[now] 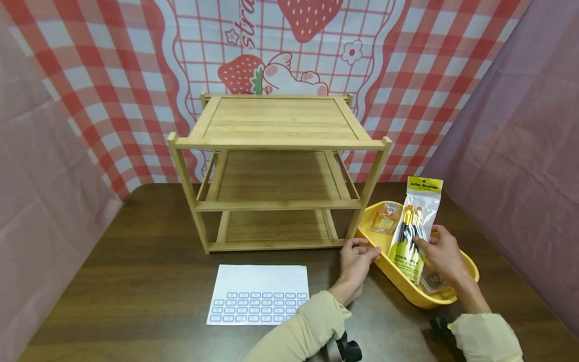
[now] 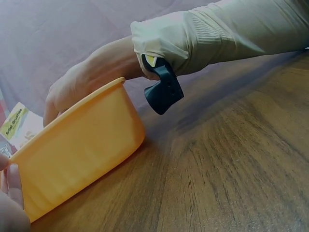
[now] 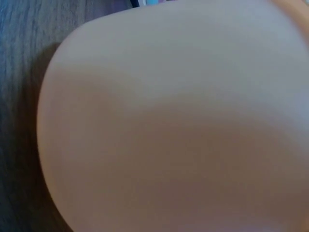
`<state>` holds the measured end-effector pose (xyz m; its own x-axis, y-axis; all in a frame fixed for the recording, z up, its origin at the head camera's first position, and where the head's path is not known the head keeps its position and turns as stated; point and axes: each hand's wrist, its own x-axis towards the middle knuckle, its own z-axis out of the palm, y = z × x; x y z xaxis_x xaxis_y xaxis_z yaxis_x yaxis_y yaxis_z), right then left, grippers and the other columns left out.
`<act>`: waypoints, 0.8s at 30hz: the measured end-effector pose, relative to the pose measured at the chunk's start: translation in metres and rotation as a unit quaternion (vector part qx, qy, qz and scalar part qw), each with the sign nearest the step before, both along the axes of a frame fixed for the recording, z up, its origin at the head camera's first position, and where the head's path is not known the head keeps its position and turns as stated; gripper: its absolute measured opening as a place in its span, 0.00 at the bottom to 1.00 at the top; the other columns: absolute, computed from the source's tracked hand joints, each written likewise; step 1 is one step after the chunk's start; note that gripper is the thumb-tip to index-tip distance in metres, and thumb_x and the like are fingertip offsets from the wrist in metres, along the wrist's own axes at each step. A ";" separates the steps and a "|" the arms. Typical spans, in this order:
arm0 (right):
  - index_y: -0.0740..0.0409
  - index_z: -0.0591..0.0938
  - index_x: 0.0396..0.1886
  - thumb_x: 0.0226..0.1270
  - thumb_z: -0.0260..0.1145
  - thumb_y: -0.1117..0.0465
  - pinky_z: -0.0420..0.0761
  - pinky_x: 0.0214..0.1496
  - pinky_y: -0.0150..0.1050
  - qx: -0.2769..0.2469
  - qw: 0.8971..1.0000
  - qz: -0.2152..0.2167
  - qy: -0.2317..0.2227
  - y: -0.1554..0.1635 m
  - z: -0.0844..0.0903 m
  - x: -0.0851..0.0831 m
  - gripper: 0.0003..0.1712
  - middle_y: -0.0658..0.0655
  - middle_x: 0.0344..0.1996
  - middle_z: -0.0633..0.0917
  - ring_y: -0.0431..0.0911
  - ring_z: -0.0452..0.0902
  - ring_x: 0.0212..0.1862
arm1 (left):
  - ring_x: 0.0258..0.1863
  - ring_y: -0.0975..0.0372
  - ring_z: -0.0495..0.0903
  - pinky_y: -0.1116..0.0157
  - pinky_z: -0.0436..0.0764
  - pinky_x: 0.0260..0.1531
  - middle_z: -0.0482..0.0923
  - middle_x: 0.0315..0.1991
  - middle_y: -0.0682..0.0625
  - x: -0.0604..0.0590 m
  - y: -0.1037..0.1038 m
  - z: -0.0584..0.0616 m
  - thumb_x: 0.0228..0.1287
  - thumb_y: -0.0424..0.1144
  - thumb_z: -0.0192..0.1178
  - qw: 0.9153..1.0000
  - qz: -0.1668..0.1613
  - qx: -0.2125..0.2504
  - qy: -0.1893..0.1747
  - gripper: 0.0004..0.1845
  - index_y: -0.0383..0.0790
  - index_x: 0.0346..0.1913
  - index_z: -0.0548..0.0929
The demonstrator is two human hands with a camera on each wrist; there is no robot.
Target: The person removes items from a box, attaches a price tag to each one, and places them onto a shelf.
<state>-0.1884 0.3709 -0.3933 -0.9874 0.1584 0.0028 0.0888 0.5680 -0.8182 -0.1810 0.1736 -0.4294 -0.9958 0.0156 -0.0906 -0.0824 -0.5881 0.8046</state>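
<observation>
A yellow plastic basket [image 1: 398, 275] stands on the table at the right. My left hand [image 1: 355, 266] grips its near-left rim, with fingertips against the outer wall in the left wrist view. Inside the basket, a clear packet of artist brushes [image 1: 413, 231] leans upright, its yellow header above the rim. My right hand [image 1: 445, 254] pinches the packet's right edge, thumb across the front. A perfume bottle [image 1: 386, 219] with amber liquid lies at the basket's far end. Another clear item [image 1: 433, 281] lies at the near end, partly under my right hand. The right wrist view is mostly blurred skin.
A three-tier wooden shelf [image 1: 280, 120] stands at the back middle, its front right leg close beside the basket. A white sheet with printed blue boxes [image 1: 260, 281] lies in front of it on the brown table [image 1: 122, 281]. Checked cloth [image 1: 117, 60] hangs behind.
</observation>
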 end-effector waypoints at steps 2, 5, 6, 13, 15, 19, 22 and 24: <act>0.82 0.59 0.65 0.81 0.58 0.62 0.84 0.33 0.33 0.000 1.000 -0.001 0.012 0.000 0.000 0.001 0.30 0.84 0.52 0.79 0.32 0.80 0.34 | 0.24 0.64 0.78 0.66 0.85 0.35 0.78 0.26 0.47 0.000 0.000 -0.001 0.56 0.17 0.66 1.000 -0.002 0.003 0.000 0.15 0.30 0.44 0.76; 0.82 0.59 0.65 0.81 0.58 0.63 0.84 0.34 0.31 -0.005 0.999 -0.001 0.036 -0.001 0.000 0.001 0.29 0.85 0.52 0.79 0.30 0.80 0.34 | 0.24 0.64 0.79 0.67 0.85 0.35 0.77 0.26 0.47 0.000 0.000 -0.002 0.56 0.17 0.66 1.000 -0.007 0.009 0.001 0.15 0.29 0.44 0.76; 0.82 0.60 0.64 0.81 0.58 0.63 0.84 0.34 0.31 -0.005 0.999 -0.001 0.044 -0.001 0.000 0.001 0.28 0.85 0.52 0.79 0.29 0.80 0.34 | 0.24 0.64 0.79 0.68 0.85 0.35 0.77 0.26 0.47 -0.001 0.000 -0.002 0.56 0.16 0.66 1.000 -0.007 0.012 0.001 0.15 0.29 0.44 0.76; 0.80 0.61 0.65 0.81 0.58 0.63 0.82 0.35 0.28 0.000 0.997 -0.012 0.076 -0.002 0.001 0.003 0.27 0.85 0.54 0.77 0.27 0.78 0.36 | 0.25 0.64 0.79 0.69 0.84 0.34 0.78 0.27 0.47 -0.002 0.000 -0.004 0.57 0.17 0.65 1.000 -0.011 0.010 0.001 0.15 0.30 0.45 0.76; 0.79 0.60 0.65 0.81 0.58 0.63 0.83 0.35 0.28 -0.005 0.997 -0.016 0.078 -0.002 0.001 0.003 0.28 0.85 0.55 0.77 0.27 0.78 0.36 | 0.25 0.64 0.79 0.68 0.84 0.34 0.77 0.27 0.47 -0.002 0.000 -0.004 0.58 0.17 0.65 1.000 -0.014 0.008 0.001 0.14 0.30 0.45 0.76; 0.78 0.61 0.66 0.81 0.58 0.63 0.83 0.34 0.28 -0.008 0.995 -0.025 0.092 -0.001 0.003 0.004 0.28 0.83 0.53 0.79 0.28 0.78 0.36 | 0.25 0.64 0.79 0.68 0.85 0.35 0.77 0.26 0.47 -0.002 0.000 -0.004 0.58 0.17 0.65 1.000 -0.017 0.012 0.002 0.14 0.29 0.45 0.76; 0.77 0.62 0.65 0.80 0.60 0.62 0.82 0.32 0.29 -0.007 0.994 -0.035 0.108 -0.002 0.006 0.006 0.27 0.73 0.46 0.84 0.29 0.79 0.35 | 0.25 0.64 0.79 0.67 0.85 0.36 0.76 0.27 0.47 -0.001 -0.001 -0.004 0.58 0.17 0.65 1.000 -0.019 0.011 0.003 0.15 0.29 0.45 0.76; 0.75 0.63 0.64 0.80 0.60 0.62 0.82 0.31 0.29 -0.011 0.992 -0.042 0.119 -0.002 0.008 0.008 0.26 0.61 0.40 0.87 0.29 0.80 0.34 | 0.25 0.64 0.79 0.66 0.86 0.37 0.77 0.27 0.47 -0.001 -0.001 -0.003 0.59 0.17 0.65 1.000 -0.020 0.008 0.003 0.15 0.29 0.46 0.76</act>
